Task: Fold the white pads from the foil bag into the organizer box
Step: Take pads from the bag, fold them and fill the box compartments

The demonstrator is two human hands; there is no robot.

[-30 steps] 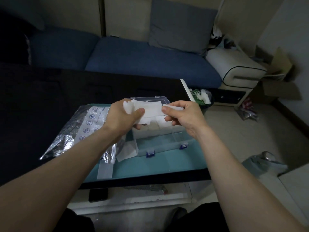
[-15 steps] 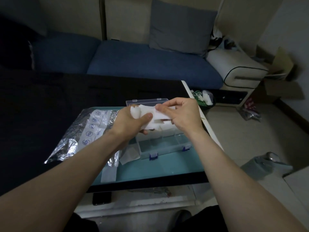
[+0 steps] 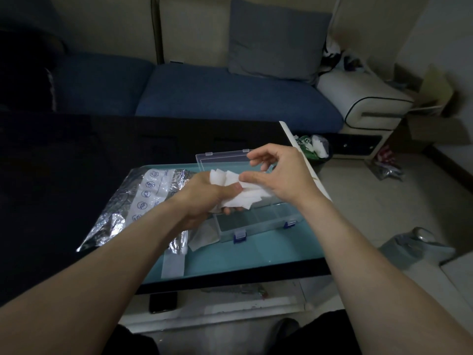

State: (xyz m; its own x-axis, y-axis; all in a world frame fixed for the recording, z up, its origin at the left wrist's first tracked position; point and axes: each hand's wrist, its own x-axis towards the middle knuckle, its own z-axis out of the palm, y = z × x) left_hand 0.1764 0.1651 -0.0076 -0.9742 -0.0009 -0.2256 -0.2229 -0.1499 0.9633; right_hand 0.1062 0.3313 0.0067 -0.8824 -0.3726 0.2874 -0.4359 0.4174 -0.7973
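Since a second ago the hands have closed together: left hand (image 3: 204, 198) grips the white pads (image 3: 240, 193) above the open organizer box (image 3: 258, 221), right hand (image 3: 279, 175) pinching one edge. Folding appears underway; nothing placed yet. Foil bag (image 3: 133, 201) lies on the table (image 3: 230, 254).

The bag (image 3: 133, 201) on the left is crinkled silver foil, shiny, with a smooth clear plastic panel printed with round symbols. The pads (image 3: 245, 198) look like soft, matt white fibre, thin and limp. The box (image 3: 258, 221) is clear, glossy hard plastic with blue plastic clasps. It sits on a smooth teal glass top (image 3: 230, 257) that reflects light, edged in black. Far behind, the sofa (image 3: 230, 98) is matt blue woven cloth with a grey cloth cushion (image 3: 276, 39).
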